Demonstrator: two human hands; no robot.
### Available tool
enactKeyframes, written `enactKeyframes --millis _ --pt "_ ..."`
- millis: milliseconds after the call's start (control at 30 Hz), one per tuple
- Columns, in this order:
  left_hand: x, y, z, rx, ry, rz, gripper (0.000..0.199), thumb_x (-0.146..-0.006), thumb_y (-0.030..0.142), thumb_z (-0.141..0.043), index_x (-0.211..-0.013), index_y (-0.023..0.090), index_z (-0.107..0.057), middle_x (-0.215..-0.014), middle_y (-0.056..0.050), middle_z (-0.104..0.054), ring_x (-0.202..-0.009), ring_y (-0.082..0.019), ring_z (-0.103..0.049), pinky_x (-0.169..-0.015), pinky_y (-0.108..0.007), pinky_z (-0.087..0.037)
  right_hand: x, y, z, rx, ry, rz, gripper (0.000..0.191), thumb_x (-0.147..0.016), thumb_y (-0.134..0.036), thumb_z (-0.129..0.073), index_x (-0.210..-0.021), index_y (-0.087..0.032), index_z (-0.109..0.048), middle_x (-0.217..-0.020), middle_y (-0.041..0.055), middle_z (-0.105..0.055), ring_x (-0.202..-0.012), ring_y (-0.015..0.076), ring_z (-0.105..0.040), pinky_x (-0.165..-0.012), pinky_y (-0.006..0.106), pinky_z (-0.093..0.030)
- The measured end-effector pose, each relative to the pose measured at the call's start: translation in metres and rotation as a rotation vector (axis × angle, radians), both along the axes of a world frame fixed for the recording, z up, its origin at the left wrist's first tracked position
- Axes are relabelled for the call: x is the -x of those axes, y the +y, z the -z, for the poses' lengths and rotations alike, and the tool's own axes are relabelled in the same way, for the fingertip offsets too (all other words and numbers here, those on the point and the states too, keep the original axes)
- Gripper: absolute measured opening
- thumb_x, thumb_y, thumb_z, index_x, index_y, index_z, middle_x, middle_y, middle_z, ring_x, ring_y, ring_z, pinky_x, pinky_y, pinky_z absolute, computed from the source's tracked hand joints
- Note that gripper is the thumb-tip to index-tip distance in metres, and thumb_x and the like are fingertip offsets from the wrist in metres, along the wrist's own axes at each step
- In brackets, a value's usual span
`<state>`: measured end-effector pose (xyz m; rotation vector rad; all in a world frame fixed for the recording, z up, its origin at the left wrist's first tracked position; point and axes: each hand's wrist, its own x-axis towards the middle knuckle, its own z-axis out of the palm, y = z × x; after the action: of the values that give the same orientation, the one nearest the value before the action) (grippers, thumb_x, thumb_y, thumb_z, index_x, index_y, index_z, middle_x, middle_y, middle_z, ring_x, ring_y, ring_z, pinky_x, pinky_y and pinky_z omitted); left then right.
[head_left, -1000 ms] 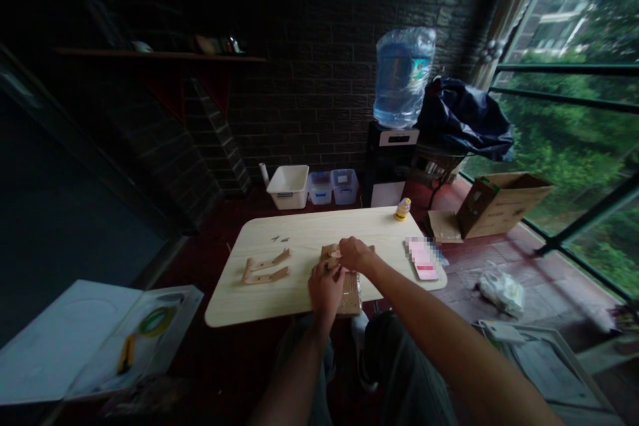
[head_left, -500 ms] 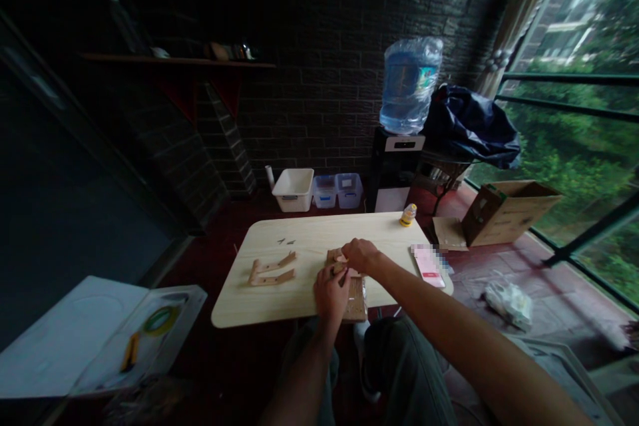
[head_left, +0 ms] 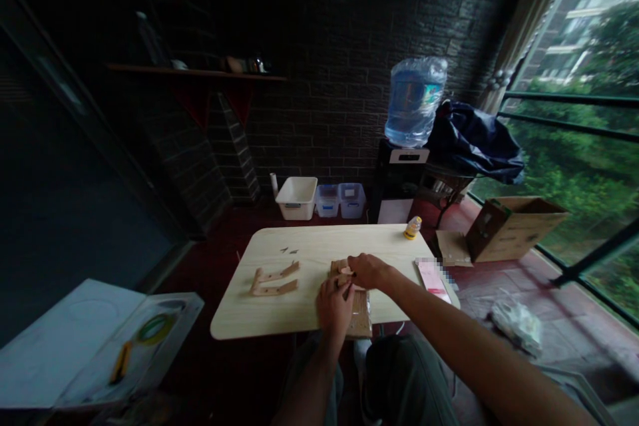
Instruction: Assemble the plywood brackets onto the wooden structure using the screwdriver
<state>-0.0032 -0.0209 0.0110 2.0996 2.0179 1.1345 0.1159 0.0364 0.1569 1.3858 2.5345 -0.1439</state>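
My left hand is closed on a small wooden piece near the front edge of the pale table. Meeting it from the right, my right hand has its fingers pinched at the same piece; a small dark item shows between the hands, too small to name. Under and in front of them lies a brown board with clear plastic wrap, sticking out past the table's front edge. To the left rests a U-shaped wooden frame, with small dark parts behind it.
A yellow-capped bottle and a phone with a pink screen are on the table's right. Bins and a water dispenser stand behind. An open case lies low at left, a cardboard box at right.
The whole view has shifted, so the table and room sit slightly lower in the picture. Both hands stay together at the wooden piece, with my right fingers slightly changed in pose.
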Motion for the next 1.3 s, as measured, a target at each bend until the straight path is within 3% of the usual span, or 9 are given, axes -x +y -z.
enactKeyframes --millis 133,267,500,733,933,1300 --pt "0.002 -0.001 0.002 0.005 -0.013 0.000 0.022 -0.095 0.034 -0.060 -0.107 0.033 -0.078 -0.116 -0.005 -0.069 -0.111 -0.022 -0.060 -0.095 -0.036 -0.050 0.002 -0.002 0.000 0.001 -0.015 -0.093 0.040 -0.094 -0.026 -0.058 -0.130 -0.009 -0.060 -0.120 0.0214 -0.072 -0.106 0.0304 -0.072 -0.084 0.036 -0.056" --pt "0.002 -0.002 0.002 0.014 -0.015 -0.006 0.021 -0.094 0.033 -0.062 -0.106 0.032 -0.079 -0.117 -0.006 -0.069 -0.110 -0.023 -0.060 -0.096 -0.038 -0.050 0.005 -0.004 0.001 -0.030 0.012 -0.094 0.036 -0.094 -0.027 -0.059 -0.125 -0.010 -0.062 -0.116 0.0217 -0.072 -0.105 0.0303 -0.071 -0.083 0.035 -0.056" --pt "-0.001 -0.001 0.000 -0.015 -0.032 -0.004 0.020 -0.090 0.032 -0.065 -0.104 0.032 -0.080 -0.113 -0.007 -0.070 -0.108 -0.024 -0.061 -0.094 -0.040 -0.052 0.000 -0.006 -0.010 0.008 0.018 0.001 0.043 -0.094 -0.031 -0.061 -0.130 -0.007 -0.060 -0.119 0.0215 -0.073 -0.107 0.0303 -0.072 -0.084 0.034 -0.056" --pt "-0.004 0.001 0.008 -0.068 -0.047 0.006 0.022 -0.093 0.037 -0.061 -0.103 0.030 -0.080 -0.117 -0.007 -0.068 -0.113 -0.023 -0.060 -0.100 -0.039 -0.052 -0.003 -0.014 -0.026 0.009 -0.007 0.048 0.032 -0.096 -0.033 -0.059 -0.120 -0.014 -0.070 -0.117 0.0184 -0.075 -0.107 0.0301 -0.073 -0.084 0.036 -0.057" --pt "-0.006 -0.001 0.010 -0.085 -0.058 0.000 0.021 -0.089 0.038 -0.067 -0.103 0.028 -0.079 -0.121 -0.007 -0.066 -0.117 -0.024 -0.058 -0.105 -0.040 -0.050 -0.005 -0.023 -0.017 -0.017 0.015 0.055 0.040 -0.093 -0.029 -0.060 -0.130 -0.013 -0.063 -0.120 0.0200 -0.073 -0.107 0.0297 -0.073 -0.084 0.037 -0.057" --pt "-0.005 0.002 0.014 -0.074 -0.066 -0.009 0.022 -0.091 0.041 -0.063 -0.102 0.030 -0.079 -0.127 -0.007 -0.065 -0.121 -0.025 -0.058 -0.107 -0.040 -0.050 -0.013 -0.014 -0.004 -0.008 0.041 0.051 0.040 -0.093 -0.032 -0.061 -0.128 -0.012 -0.063 -0.120 0.0198 -0.073 -0.110 0.0295 -0.072 -0.086 0.036 -0.056"
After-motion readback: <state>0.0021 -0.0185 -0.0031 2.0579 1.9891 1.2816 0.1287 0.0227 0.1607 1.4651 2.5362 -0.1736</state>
